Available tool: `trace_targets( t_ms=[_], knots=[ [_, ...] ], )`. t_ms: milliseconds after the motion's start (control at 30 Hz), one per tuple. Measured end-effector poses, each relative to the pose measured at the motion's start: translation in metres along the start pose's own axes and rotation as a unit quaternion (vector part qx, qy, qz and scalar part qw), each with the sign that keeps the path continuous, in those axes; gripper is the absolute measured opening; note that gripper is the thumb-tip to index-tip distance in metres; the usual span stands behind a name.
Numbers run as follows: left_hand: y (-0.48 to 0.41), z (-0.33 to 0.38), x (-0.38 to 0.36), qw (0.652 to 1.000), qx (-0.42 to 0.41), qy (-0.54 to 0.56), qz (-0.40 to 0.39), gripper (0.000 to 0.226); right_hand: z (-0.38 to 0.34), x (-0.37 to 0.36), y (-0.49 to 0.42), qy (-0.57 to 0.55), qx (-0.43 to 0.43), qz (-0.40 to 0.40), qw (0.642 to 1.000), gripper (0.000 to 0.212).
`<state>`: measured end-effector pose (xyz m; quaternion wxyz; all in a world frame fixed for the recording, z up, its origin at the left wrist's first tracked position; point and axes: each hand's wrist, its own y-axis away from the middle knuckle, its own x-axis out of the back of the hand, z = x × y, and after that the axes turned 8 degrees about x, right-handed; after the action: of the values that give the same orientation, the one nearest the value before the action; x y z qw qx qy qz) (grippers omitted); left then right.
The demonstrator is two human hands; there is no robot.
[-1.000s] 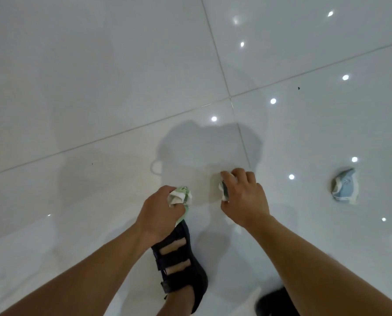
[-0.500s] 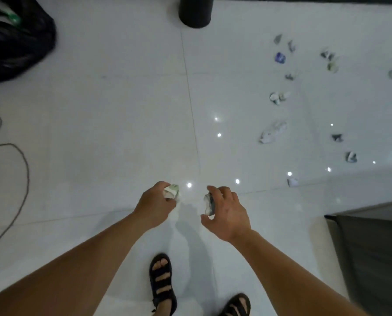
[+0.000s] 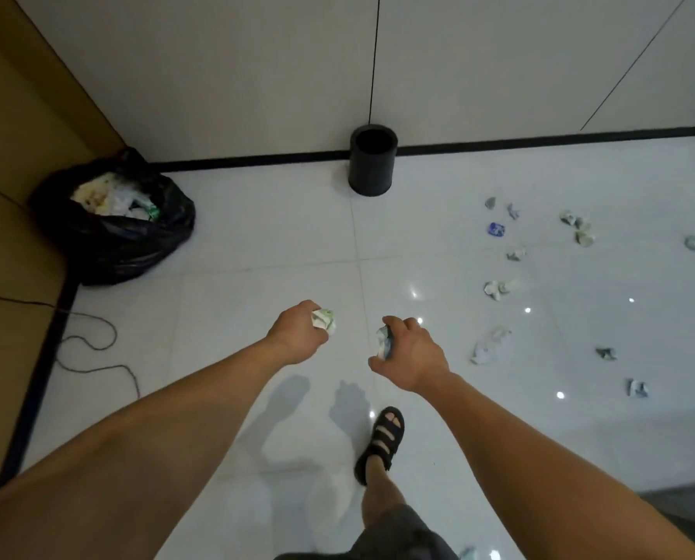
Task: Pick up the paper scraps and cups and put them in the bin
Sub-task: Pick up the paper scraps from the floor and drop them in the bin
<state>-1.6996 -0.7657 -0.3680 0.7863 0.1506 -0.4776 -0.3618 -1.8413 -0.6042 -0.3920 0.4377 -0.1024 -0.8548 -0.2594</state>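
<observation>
My left hand [image 3: 297, 335] grips a crumpled green-and-white paper scrap [image 3: 324, 319]. My right hand [image 3: 414, 353] holds a crushed white-and-blue cup [image 3: 383, 342] in its curled fingers. Both hands hang out in front of me over the white tiled floor. A black round bin [image 3: 372, 165] stands open against the far wall, straight ahead. Several crumpled scraps and crushed cups lie scattered on the floor to the right, among them a white scrap [image 3: 489, 344] and a blue one [image 3: 496, 229].
A black rubbish bag [image 3: 136, 240], open and full of waste, sits in the left corner. A thin dark cable [image 3: 91, 341] snakes over the floor by the brown left wall. My sandalled foot [image 3: 382, 440] is below my hands. A dark grey edge shows at bottom right.
I have straightened up from the floor and the view has lifted to the wall, bin and bag. Both hands keep hold of their scraps.
</observation>
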Motion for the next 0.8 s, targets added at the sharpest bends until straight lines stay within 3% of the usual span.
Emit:
trace_targets(
  t_ms=[367,600,800],
  knots=[
    [-0.12,0.133,0.055,0.999,0.013,-0.024,0.023,0.038,0.025,0.143,-0.157,0.067,0.054,-0.009,0.996,0.08],
    [-0.253,0.203,0.09,1.0,0.014,0.016,-0.011,0.037,0.045,0.201,-0.293,0.097,0.047,-0.023,0.994,0.08],
    [-0.378,0.28,0.159,0.999,-0.025,-0.022,-0.014,0.04,0.043,0.265,-0.424,0.101,0.033,-0.017,0.994,0.08]
  ],
)
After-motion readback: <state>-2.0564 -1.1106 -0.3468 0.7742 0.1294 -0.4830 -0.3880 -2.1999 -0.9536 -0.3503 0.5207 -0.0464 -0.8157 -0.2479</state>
